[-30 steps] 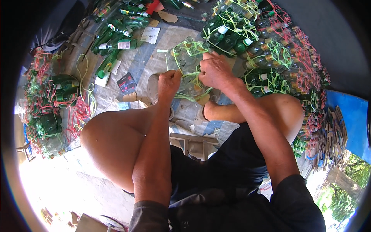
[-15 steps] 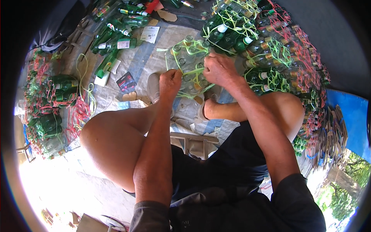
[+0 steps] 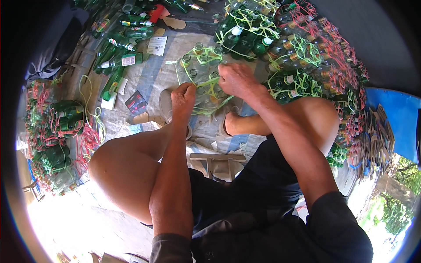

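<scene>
Round the clear bottle bundle [image 3: 201, 78], loose green bottles [image 3: 139, 33] lie at ten o'clock, strapped green bottles [image 3: 244, 45] crowd close at two, and a strapped bottle stack [image 3: 59, 125] sits at eight. The bundle rests on the woven sheet [image 3: 150, 79]. The left hand [image 3: 183, 97] at its seven and the right hand [image 3: 239, 79] at its three, backs upward, are curled narrow, holding a pale green strap [image 3: 206, 82] between them.

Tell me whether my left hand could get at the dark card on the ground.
Probably yes: only a shoe shows between the left hand and the dark card, though the hand seems closed on green twine and might need freeing.
</scene>
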`<move>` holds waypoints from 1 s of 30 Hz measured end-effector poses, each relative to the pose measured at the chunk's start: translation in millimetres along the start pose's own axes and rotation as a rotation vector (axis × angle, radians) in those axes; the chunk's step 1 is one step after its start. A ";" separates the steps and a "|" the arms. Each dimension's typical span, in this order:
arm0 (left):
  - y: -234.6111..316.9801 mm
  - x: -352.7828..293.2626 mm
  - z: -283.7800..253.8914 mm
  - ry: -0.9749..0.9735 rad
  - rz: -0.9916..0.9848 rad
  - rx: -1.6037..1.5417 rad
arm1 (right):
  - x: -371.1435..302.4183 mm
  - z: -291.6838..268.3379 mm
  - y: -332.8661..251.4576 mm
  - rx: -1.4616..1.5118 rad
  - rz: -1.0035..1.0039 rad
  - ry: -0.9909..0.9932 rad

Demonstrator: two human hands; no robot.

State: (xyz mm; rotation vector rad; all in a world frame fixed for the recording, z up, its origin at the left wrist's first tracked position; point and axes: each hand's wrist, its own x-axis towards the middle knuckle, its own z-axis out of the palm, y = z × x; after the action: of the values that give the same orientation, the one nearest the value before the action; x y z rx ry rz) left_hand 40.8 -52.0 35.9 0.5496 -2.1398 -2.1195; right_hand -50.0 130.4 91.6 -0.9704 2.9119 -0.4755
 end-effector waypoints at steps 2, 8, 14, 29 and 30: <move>3.1 -0.8 -1.2 -0.004 -0.036 -0.018 | 1.8 -1.9 -4.5 0.005 -0.007 0.013; 9.8 -0.3 2.0 -0.012 -0.075 -0.022 | 6.2 -1.7 0.9 -0.029 0.094 -0.142; 10.4 1.4 3.0 -0.025 -0.111 -0.026 | 8.7 1.2 7.1 0.021 0.079 -0.078; 4.6 3.9 6.9 0.007 -0.101 -0.065 | 31.7 -15.5 3.3 -0.073 0.189 -0.230; 1.7 5.2 5.1 0.017 -0.059 -0.026 | 33.1 -15.6 0.4 -0.096 0.177 -0.238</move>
State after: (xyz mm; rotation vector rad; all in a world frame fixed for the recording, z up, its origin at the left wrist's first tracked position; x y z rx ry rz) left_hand 34.0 -48.8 36.3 0.6331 -2.1100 -2.1608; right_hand -78.8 115.4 108.4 -0.7129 2.7899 -0.1979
